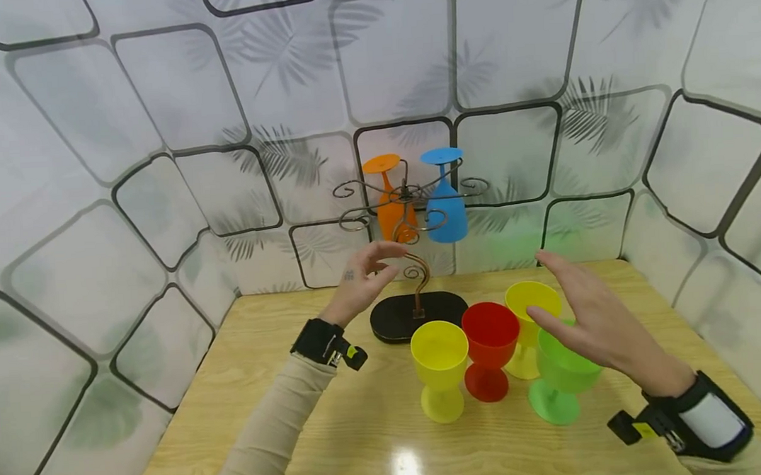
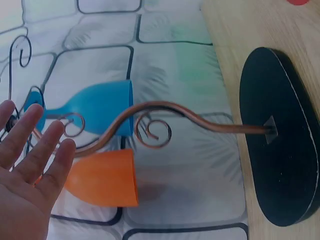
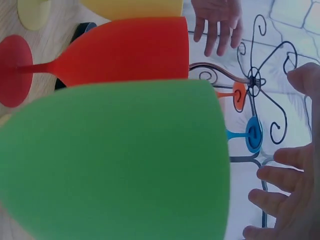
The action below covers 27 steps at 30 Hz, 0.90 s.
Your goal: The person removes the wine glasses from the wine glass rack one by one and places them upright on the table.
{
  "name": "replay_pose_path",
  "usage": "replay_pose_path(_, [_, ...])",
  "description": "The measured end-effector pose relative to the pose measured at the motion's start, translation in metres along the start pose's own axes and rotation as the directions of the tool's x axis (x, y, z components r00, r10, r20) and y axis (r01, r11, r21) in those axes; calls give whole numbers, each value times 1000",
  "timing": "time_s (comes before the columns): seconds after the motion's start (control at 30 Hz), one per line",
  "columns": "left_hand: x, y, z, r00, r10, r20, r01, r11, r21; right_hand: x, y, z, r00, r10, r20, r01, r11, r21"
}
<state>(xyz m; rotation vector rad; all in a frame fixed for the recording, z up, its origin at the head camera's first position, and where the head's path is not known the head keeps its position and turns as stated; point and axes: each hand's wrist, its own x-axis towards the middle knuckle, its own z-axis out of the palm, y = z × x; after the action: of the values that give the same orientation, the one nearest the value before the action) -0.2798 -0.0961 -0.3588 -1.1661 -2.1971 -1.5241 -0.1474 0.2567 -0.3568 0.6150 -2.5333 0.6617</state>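
The head camera faces forward and down over the table, while both sideways-turned wrist views share the rack, the left nearer it, the right close to the green goblet.

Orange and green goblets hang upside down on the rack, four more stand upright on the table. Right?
One colour is off. The goblet hanging beside the orange goblet on the rack is the blue goblet, not a green one; the head view shows it. The rest is right.
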Motion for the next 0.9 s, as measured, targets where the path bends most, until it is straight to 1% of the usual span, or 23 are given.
replay_pose_path(0.07, [0,-5,-4,998,-29,-47,30,999,23,7,2,0,999,-7,37,8,1000,-20])
replay_pose_path(0.13, [2,-9,-8,995,-62,-80,66,997,44,13,4,0,997,-4,73,6,1000,-27])
replay_pose_path(0.23, [6,-14,-13,984,-126,-122,136,987,80,21,6,-2,992,12,127,-9,999,-31])
replay_pose_path(0.33, [10,-21,-17,967,-192,-169,212,972,106,27,7,-4,984,36,172,-32,999,-27])
replay_pose_path(0.43, [14,-28,-21,946,-246,-209,273,956,108,32,7,-2,978,54,200,-49,998,-33])
replay_pose_path(0.6, [22,-37,-24,922,-303,-240,330,941,81,37,2,3,969,53,242,-38,997,-65])
replay_pose_path(0.7, [29,-43,-23,909,-325,-262,355,932,76,38,-2,4,962,62,267,-50,997,-52])
replay_pose_path(0.77, [35,-47,-21,893,-355,-276,386,920,66,38,-5,4,960,61,273,-54,998,-35])
replay_pose_path(0.83, [39,-50,-19,870,-400,-287,428,903,40,36,-7,5,960,55,275,-48,998,-32])
replay_pose_path(0.9, [43,-52,-17,851,-438,-291,459,888,5,35,-9,7,961,40,275,-31,999,-37])
